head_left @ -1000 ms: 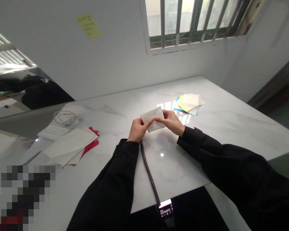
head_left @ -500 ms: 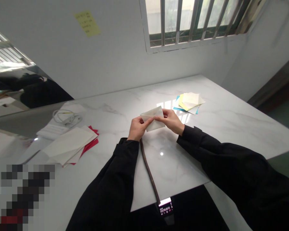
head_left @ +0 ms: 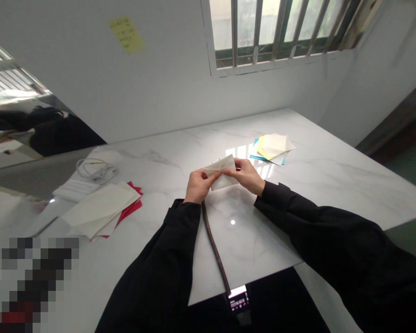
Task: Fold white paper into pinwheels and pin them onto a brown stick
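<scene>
Left hand and right hand pinch a small pale paper between thumbs and fingers; it lies between them, the thumb tips nearly meeting at its middle. The paper is matt, thin and four-sided, with a slanting line across it. Compared with one second earlier, its far left corner sits slightly lower. Nearer the wearer than the grip, a slender brown rod lies on the glossy, grey-veined tabletop; beyond right, coloured sheets; to the left, cream and red sheets.

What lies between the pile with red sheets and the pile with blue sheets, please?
The head view shows the left hand, the right hand and the pale paper they hold.
</scene>
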A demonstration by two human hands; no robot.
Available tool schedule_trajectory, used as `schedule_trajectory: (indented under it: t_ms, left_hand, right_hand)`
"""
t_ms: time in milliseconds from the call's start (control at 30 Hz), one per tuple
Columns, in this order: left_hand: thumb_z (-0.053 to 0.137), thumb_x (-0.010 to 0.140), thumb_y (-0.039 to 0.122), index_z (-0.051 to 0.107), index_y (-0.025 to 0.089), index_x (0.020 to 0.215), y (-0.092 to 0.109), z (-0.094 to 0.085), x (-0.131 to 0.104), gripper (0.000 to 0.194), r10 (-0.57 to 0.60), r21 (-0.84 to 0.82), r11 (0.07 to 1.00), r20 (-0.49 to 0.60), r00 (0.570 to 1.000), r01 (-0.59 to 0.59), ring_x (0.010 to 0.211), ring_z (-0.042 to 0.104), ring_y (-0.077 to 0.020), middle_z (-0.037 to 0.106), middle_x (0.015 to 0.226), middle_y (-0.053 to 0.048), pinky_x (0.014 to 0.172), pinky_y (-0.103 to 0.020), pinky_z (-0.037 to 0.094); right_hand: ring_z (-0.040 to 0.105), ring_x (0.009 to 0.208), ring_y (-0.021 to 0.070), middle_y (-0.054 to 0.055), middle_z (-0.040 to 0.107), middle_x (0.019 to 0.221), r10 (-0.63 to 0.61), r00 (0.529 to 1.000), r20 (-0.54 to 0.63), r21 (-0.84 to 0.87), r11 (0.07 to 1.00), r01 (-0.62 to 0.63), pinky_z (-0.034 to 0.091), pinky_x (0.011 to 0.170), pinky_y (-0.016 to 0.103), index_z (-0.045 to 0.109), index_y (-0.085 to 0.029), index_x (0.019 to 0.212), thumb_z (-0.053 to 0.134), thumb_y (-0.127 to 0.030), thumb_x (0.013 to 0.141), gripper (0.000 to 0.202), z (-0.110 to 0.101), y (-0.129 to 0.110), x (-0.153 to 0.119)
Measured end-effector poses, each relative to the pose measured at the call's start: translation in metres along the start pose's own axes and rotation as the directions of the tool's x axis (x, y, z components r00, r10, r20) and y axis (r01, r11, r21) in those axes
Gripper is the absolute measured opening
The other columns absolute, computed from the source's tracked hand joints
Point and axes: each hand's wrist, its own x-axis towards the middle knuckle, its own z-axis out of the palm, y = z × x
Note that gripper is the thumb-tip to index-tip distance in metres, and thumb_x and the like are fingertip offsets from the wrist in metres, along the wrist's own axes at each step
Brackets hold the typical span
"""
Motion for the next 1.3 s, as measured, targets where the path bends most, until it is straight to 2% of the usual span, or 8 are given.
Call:
schedule_trajectory:
  t_ms: [400,767,1000,1200,1300]
  left_hand:
    - [0.095,0.057,0.054,0.082,0.012,0.094,-0.0003,-0.0012,-0.0009,0.057,0.0,-0.018,1.0,0.008,1.0,0.001,0.073,0.071,-0.022,0.08,0.089,-0.012,0.069,-0.032,0.056]
    - [0.093,0.062,0.051,0.08,0.009,0.09,-0.0016,-0.0003,-0.0002,0.052,0.033,0.06,0.998,-0.045,0.998,-0.03,0.076,0.071,-0.0223,0.08,0.091,-0.012,0.07,-0.03,0.054]
    - [0.092,0.063,0.051,0.079,0.01,0.099,0.0009,-0.0015,0.001,0.055,0.013,-0.008,1.0,-0.066,0.998,-0.013,0.083,0.071,-0.0228,0.079,0.097,-0.011,0.076,-0.031,0.055]
    - [0.091,0.064,0.053,0.078,0.011,0.099,0.0044,-0.0013,-0.0012,0.056,-0.045,-0.067,0.997,-0.009,0.999,0.044,0.081,0.07,-0.0226,0.078,0.093,-0.01,0.07,-0.03,0.054]
    - [0.091,0.063,0.053,0.077,0.012,0.096,0.0054,-0.0011,-0.002,0.054,-0.035,-0.07,0.997,0.023,0.999,0.036,0.083,0.07,-0.0235,0.077,0.089,-0.008,0.07,-0.029,0.054]
  right_hand:
    - [0.071,0.085,0.0237,0.007,0.078,0.092,-0.007,1.0,0.02,0.0,1.0,0.007,0.057,0.078,0.036,0.075,-0.016,0.094,0.087,-0.049,0.068,0.043,-0.0001,0.0015,0.0005]
    - [0.071,0.082,0.0217,0.006,0.078,0.09,-0.004,1.0,-0.002,0.004,1.0,0.004,0.057,0.075,0.032,0.074,-0.016,0.093,0.087,-0.043,0.07,0.038,0.002,0.0042,0.0007]
    - [0.071,0.085,0.0209,0.006,0.077,0.091,0.023,1.0,0.015,0.057,0.998,-0.024,0.058,0.075,0.031,0.074,-0.016,0.097,0.085,-0.053,0.074,0.045,0.0013,-0.0028,0.0003]
    - [0.072,0.091,0.0213,0.007,0.079,0.1,0.023,0.997,0.071,0.106,0.994,-0.03,0.058,0.081,0.031,0.075,-0.015,0.102,0.087,-0.046,0.075,0.043,0.0003,0.0009,-0.0009]
    - [0.073,0.089,0.021,0.007,0.079,0.102,0.062,0.99,0.128,0.156,0.984,-0.082,0.058,0.08,0.03,0.077,-0.015,0.103,0.089,-0.042,0.073,0.042,-0.0011,0.0027,-0.001]
